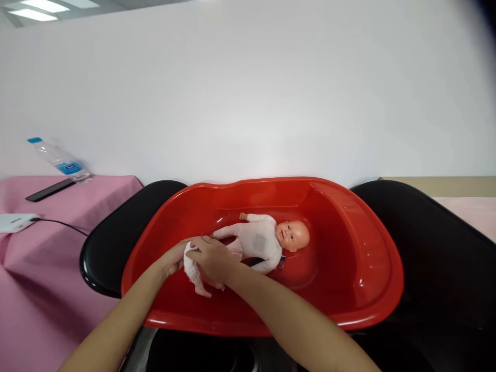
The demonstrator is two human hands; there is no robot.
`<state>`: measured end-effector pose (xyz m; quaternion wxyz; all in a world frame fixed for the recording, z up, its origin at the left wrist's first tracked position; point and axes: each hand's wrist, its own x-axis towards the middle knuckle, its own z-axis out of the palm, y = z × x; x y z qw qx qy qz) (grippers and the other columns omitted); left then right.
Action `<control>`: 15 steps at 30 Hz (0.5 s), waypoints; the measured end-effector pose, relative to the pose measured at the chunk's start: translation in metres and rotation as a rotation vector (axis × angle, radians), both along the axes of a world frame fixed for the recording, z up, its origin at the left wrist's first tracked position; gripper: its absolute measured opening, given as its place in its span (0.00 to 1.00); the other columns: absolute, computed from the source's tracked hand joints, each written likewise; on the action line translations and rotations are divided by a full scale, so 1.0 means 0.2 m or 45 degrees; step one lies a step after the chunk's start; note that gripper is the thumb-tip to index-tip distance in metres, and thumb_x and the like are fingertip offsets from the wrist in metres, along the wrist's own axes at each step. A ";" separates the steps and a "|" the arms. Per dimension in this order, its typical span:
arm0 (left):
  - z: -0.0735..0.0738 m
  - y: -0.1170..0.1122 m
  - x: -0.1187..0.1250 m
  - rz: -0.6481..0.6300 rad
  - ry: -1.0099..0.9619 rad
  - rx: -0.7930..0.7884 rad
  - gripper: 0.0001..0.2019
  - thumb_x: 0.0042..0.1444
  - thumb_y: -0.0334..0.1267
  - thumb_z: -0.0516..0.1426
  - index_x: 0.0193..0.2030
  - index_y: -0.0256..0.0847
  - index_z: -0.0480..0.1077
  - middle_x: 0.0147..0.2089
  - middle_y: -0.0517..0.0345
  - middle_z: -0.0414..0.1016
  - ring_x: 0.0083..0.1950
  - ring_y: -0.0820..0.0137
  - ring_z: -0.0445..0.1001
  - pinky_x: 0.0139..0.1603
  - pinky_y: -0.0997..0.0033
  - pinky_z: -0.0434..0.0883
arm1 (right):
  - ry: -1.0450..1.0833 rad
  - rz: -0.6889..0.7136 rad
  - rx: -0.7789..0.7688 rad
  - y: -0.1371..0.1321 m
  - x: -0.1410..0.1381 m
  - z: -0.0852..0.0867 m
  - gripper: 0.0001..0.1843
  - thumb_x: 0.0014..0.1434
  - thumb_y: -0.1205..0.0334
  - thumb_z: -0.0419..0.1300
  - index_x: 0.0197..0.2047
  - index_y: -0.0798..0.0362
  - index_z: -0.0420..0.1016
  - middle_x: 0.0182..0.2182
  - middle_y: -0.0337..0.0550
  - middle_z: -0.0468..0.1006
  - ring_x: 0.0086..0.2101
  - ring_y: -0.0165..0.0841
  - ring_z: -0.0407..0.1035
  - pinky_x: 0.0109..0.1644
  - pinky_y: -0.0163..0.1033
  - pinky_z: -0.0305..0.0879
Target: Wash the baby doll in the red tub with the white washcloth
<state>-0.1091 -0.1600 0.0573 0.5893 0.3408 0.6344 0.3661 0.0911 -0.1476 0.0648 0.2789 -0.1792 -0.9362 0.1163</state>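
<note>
A baby doll [260,238] lies on its back in a red baby bathtub [341,310], head to the right and legs toward the left. It wears a white long-sleeved top with a grey patch on the chest. White doll leggings [192,268] are bunched at its leg end, one footed end hanging toward the tub's near side. My right hand [215,258] is closed over the bunched fabric, fingers pointing left. Against the far left side of the same fabric is my left hand [180,257], its fingers mostly hidden behind the cloth and my right hand.
Black chairs [112,243] flank the tub. On the left, a pink-covered table [104,191] bears a tilted water bottle [64,161], a black flat strip [50,190] and a white device [17,222] with a cable. A white wall [248,93] rises behind the tub.
</note>
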 end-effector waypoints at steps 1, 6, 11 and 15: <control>0.00 0.00 0.00 -0.024 -0.007 0.011 0.22 0.49 0.45 0.73 0.48 0.35 0.82 0.40 0.51 0.86 0.42 0.59 0.78 0.43 0.65 0.74 | -0.018 0.001 0.019 0.00 0.00 0.00 0.10 0.70 0.71 0.63 0.48 0.45 0.82 0.57 0.44 0.83 0.58 0.40 0.74 0.69 0.44 0.69; 0.00 -0.01 0.01 -0.086 0.051 0.031 0.27 0.49 0.46 0.74 0.55 0.36 0.82 0.47 0.46 0.88 0.48 0.55 0.83 0.47 0.62 0.77 | -0.050 0.006 0.068 0.01 0.00 0.03 0.07 0.72 0.70 0.64 0.44 0.51 0.84 0.51 0.45 0.86 0.51 0.40 0.76 0.66 0.45 0.71; 0.01 -0.01 0.02 -0.120 0.040 0.043 0.27 0.50 0.47 0.73 0.56 0.37 0.82 0.50 0.45 0.88 0.49 0.54 0.85 0.48 0.60 0.79 | -0.081 -0.027 0.092 -0.01 0.01 0.07 0.14 0.73 0.73 0.61 0.40 0.49 0.84 0.48 0.43 0.87 0.50 0.36 0.76 0.64 0.39 0.69; 0.01 -0.01 0.01 -0.061 0.079 0.086 0.23 0.50 0.43 0.72 0.51 0.34 0.81 0.45 0.47 0.88 0.46 0.55 0.84 0.44 0.63 0.77 | -0.147 -0.015 0.103 -0.01 0.02 0.09 0.14 0.72 0.74 0.60 0.39 0.49 0.82 0.47 0.42 0.85 0.50 0.35 0.76 0.64 0.37 0.69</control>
